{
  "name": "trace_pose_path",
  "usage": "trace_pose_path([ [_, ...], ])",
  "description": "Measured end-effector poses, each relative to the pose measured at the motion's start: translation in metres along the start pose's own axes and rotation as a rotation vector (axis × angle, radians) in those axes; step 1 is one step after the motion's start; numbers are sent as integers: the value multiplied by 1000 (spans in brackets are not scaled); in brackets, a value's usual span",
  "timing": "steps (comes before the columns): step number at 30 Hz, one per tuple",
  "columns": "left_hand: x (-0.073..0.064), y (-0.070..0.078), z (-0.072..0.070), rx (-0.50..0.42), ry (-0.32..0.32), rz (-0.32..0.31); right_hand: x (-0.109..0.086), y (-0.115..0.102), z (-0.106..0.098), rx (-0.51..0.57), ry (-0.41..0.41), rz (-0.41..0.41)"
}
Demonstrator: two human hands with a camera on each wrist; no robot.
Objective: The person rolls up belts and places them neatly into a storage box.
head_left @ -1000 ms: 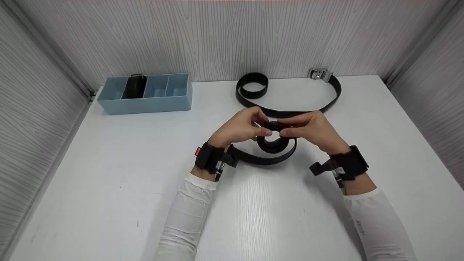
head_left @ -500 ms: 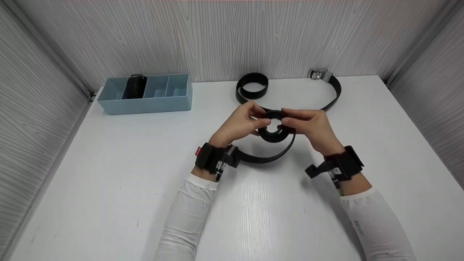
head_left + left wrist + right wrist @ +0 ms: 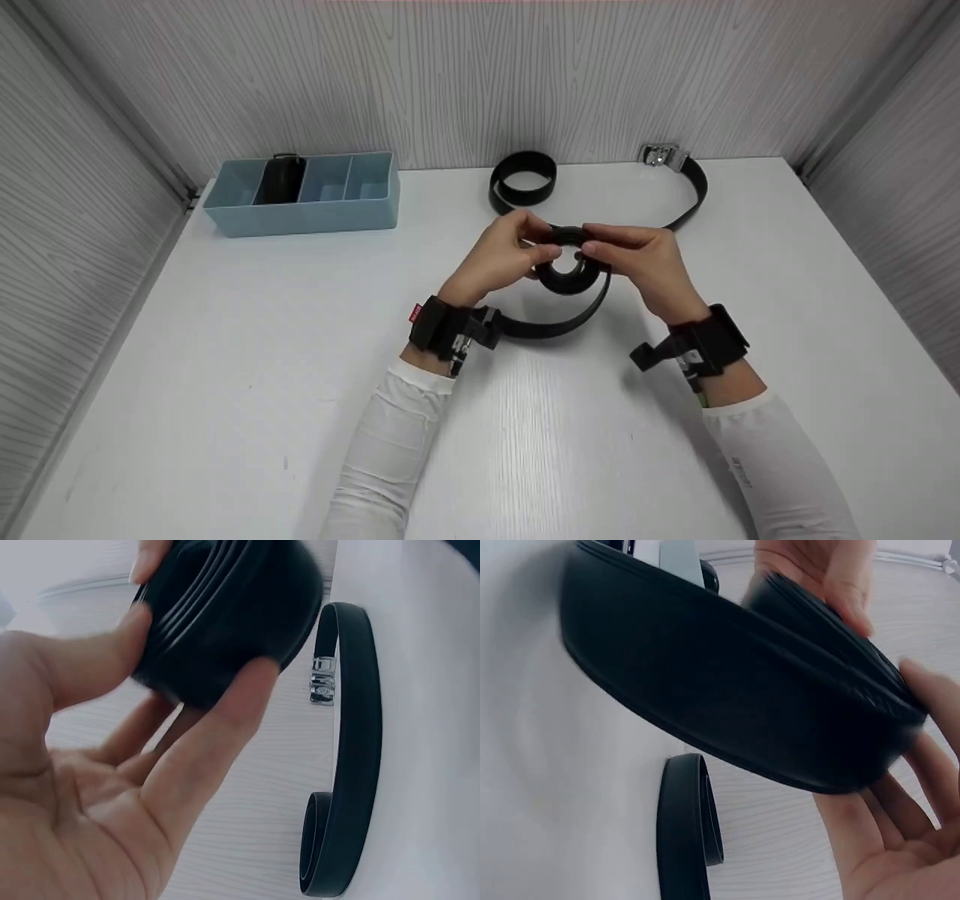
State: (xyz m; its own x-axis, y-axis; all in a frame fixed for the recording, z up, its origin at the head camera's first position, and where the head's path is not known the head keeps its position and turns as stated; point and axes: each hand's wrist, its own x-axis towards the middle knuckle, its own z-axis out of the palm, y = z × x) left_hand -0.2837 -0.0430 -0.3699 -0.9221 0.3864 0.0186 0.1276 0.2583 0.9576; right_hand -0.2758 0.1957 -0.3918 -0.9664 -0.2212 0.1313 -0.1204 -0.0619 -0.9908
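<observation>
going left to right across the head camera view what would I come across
Light blue divided tray → left hand → rolled black belt held between both hands → right hand.

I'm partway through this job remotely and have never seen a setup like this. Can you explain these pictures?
No machine here: these are a person's bare hands, with black units strapped to the wrists. The wide picture comes from a head camera looking down; the two close ones come from wrist cameras. The left hand and right hand together hold a coiled black strap, apparently a belt, with one length curving loose. Beyond it on the white table lies another black belt with a silver buckle. The blue divided tray holds a black item.
</observation>
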Motion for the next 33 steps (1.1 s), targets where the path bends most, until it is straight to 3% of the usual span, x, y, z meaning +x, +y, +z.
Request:
trace_pose_path([
  [3, 1, 0, 0, -23, 55, -5, 1, 2, 1, 29, 41, -24],
  [5, 1, 0, -1, -32, 54, -10, 1, 3, 1, 23, 41, -22],
  [10, -1, 1, -3, -22, -24, -10, 0, -2, -5, -36, -15, 1],
  [14, -2, 1, -4, 45, -90, 9, -1, -5, -10, -126, -84, 36],
  [17, -2, 0, -3, 74, -105, 15, -3, -5, -10, -162, -106, 47],
  [20, -1, 0, -1, 53, -75, 14, -2, -3, -8, -116, -78, 31],
  [25, 1, 1, 2, -34, 29, 31, -1, 2, -1, 21, 17, -29],
  [28, 1, 2, 2, -83, 75, 35, 0, 3, 2, 68, 34, -46],
  [33, 0, 2, 0, -86, 30, 22, 0, 1, -1, 48, -3, -30],
])
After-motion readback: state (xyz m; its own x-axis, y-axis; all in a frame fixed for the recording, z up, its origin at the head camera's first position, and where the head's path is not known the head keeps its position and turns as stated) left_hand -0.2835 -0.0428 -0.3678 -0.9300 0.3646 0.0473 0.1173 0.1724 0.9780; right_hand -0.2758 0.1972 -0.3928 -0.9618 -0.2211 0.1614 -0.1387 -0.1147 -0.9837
